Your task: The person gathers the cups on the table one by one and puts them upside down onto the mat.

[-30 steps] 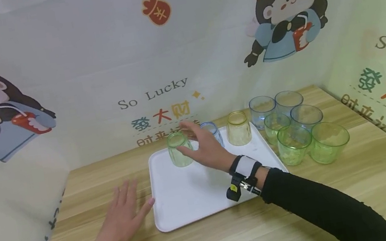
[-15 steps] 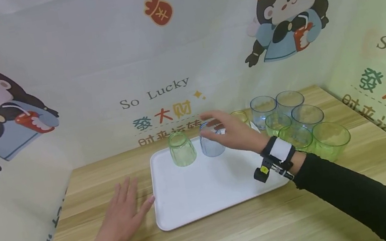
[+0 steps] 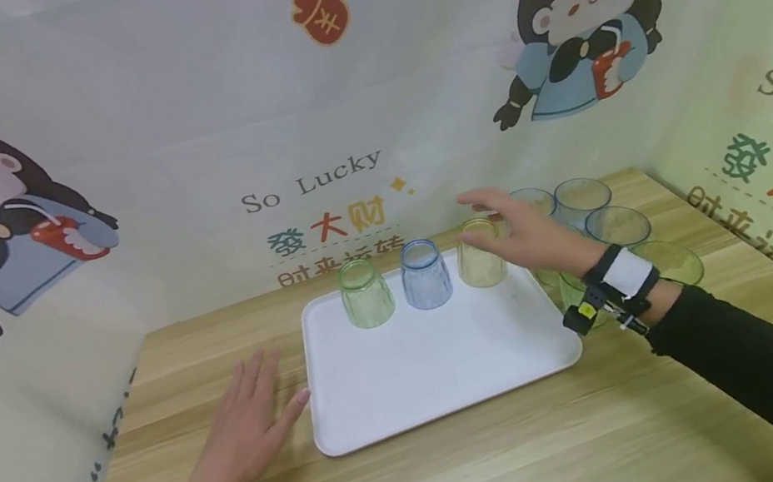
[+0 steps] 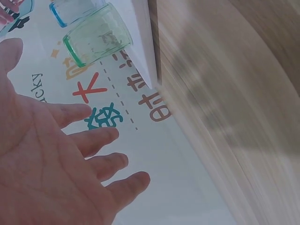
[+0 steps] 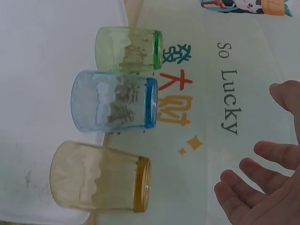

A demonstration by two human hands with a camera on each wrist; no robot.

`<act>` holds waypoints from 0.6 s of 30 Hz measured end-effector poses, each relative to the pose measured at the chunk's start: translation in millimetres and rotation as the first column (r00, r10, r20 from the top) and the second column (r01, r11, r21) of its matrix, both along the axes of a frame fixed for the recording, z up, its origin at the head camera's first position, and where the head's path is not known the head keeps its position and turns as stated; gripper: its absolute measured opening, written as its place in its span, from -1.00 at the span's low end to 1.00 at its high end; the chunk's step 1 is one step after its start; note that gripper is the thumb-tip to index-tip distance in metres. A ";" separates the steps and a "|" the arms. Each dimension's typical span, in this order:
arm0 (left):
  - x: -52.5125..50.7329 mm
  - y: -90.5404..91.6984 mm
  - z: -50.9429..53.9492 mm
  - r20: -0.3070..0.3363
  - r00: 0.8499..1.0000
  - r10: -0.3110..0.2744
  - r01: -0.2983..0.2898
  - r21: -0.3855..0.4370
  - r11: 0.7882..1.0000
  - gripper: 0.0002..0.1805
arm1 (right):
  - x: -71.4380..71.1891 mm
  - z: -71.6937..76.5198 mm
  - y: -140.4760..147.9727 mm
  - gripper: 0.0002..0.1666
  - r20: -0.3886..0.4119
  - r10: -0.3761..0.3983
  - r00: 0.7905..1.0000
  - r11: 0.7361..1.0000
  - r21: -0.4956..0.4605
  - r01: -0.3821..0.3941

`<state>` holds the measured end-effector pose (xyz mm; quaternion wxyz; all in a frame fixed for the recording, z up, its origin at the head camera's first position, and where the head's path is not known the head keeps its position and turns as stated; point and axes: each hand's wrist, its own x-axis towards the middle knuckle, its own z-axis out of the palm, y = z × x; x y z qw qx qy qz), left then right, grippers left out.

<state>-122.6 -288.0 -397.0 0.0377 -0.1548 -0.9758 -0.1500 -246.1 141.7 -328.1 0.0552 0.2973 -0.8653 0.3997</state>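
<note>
A green glass [image 3: 368,299], a blue glass [image 3: 426,277] and a yellow glass [image 3: 481,260] stand upside down in a row along the back of a white tray [image 3: 438,376]. My right hand [image 3: 532,230] hovers by the yellow glass, fingers spread and slightly bent. In the right wrist view a gap shows between this hand [image 5: 267,187] and the yellow glass [image 5: 101,178], and nothing is held. Left of the tray, my left hand [image 3: 242,432] lies with fingers extended over the table, its thumb close to the tray's left edge. The left wrist view shows its palm [image 4: 42,159] holding nothing.
Several blue and green glasses stand mouth up right of the tray, among them a blue glass [image 3: 618,225] and a green glass [image 3: 671,263]; my right hand and wrist partly cover the group. A printed cloth [image 3: 185,121] hangs behind the wooden table [image 3: 424,479].
My right hand has moved right, from the green glass past the blue one to the yellow one. The three glasses on the tray and my left hand stay where they were.
</note>
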 end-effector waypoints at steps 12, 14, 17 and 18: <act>-0.1 -2.6 2.5 0.004 1.000 0.007 -0.007 -0.001 1.000 -0.13 | 2.7 6.9 57.1 -0.28 -0.034 -0.053 0.998 0.999 0.010 0.053; 0.5 -2.4 1.9 0.004 1.000 0.005 -0.005 0.003 1.000 -0.13 | 2.3 7.5 69.6 -0.30 -0.035 -0.076 0.997 0.997 0.001 0.076; 1.6 -2.5 0.2 0.008 1.000 0.002 -0.002 0.004 1.000 -0.14 | 3.8 7.1 88.6 -0.30 -0.027 -0.112 0.993 0.994 0.007 0.113; 1.8 -2.7 -0.9 0.009 1.000 0.001 -0.001 0.005 1.000 -0.14 | 5.6 7.1 95.0 -0.30 -0.016 -0.130 0.991 0.991 0.017 0.131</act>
